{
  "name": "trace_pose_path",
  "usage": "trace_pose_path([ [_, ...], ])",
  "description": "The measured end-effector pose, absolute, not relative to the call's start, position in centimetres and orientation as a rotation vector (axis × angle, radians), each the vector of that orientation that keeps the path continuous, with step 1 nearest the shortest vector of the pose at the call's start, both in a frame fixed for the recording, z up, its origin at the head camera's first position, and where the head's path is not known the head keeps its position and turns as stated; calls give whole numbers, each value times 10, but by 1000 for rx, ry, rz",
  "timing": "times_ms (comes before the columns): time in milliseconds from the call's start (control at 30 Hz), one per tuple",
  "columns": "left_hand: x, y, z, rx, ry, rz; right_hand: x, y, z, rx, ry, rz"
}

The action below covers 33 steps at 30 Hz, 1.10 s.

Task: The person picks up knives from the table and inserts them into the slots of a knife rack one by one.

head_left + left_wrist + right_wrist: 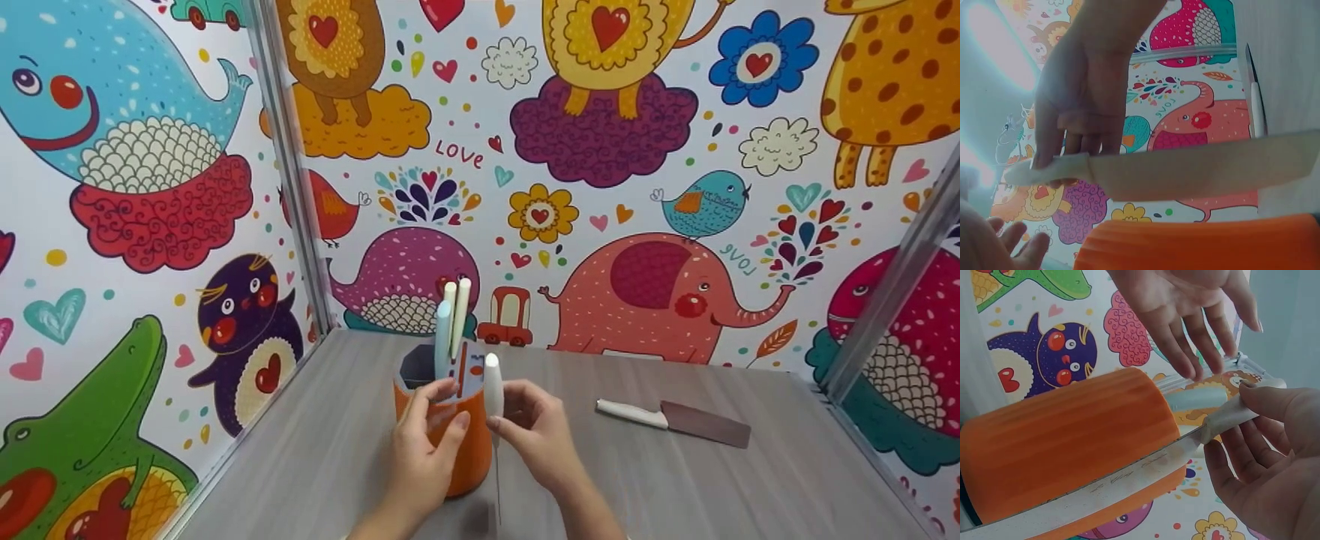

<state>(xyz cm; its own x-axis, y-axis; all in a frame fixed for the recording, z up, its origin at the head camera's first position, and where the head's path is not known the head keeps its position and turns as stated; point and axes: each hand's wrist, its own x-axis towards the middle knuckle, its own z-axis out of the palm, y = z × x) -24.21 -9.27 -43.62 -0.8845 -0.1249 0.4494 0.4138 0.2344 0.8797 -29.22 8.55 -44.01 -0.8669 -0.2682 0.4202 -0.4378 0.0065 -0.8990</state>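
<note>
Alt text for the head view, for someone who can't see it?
Right hand holding a knife, blade down, beside an orange holder with other handles sticking out; the left hand, open, is by it. A cleaver lies on the table to the right; cartoon animals cover the walls.

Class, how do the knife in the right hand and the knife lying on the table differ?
Pose: the held knife points blade-down, while the lying knife rests flat on the table.
Contact: the right hand grips the held knife's handle; no hand touches the lying knife.
View: from the head camera, the held knife's blade shows edge-on, the lying knife's broad side-on.
Both have whitish handles.
</note>
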Motion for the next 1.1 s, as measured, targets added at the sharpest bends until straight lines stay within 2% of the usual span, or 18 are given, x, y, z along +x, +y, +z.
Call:
trace_pose_path([
  [267, -246, -93, -439, -392, -2127, -1885, -286, 71, -443, 774, -2194, 1965],
  [1100, -248, -89, -446, -405, -2173, -1777, -281, 62, -449, 765, -2153, 1857],
])
